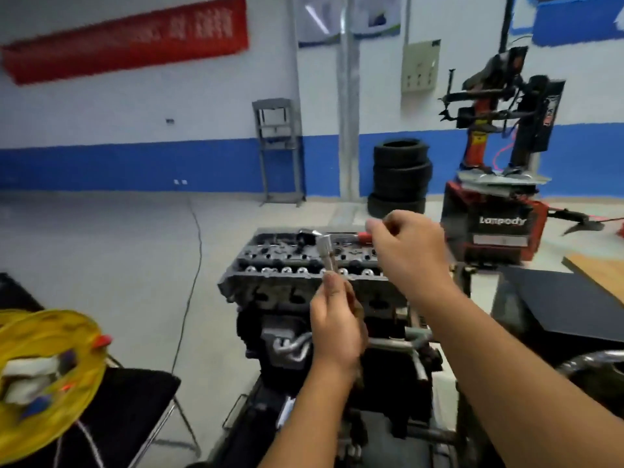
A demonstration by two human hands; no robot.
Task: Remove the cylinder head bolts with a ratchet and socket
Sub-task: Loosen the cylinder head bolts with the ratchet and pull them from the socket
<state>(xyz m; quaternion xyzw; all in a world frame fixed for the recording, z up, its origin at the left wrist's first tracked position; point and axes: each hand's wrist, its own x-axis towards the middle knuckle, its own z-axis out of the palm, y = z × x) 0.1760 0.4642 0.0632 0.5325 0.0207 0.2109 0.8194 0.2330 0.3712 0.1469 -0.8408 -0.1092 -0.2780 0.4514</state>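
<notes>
At mid-frame the left hand (336, 327) pinches a silver socket (327, 255) upright before the cylinder head (304, 265). The right hand (410, 251), fingers curled, seemingly holds the blurred red-handled ratchet (351, 236) lying across the head's far edge.

Both forearms are bare from the lower frame edge to the wrists; no sleeve, cuff or glove covers either arm. The left hand (336, 327) is ungloved, with a short thumbnail visible. The right hand (410, 249) is likewise ungloved. Neither wrist carries a watch, band or strap. Motion blur softens finger detail.
</notes>
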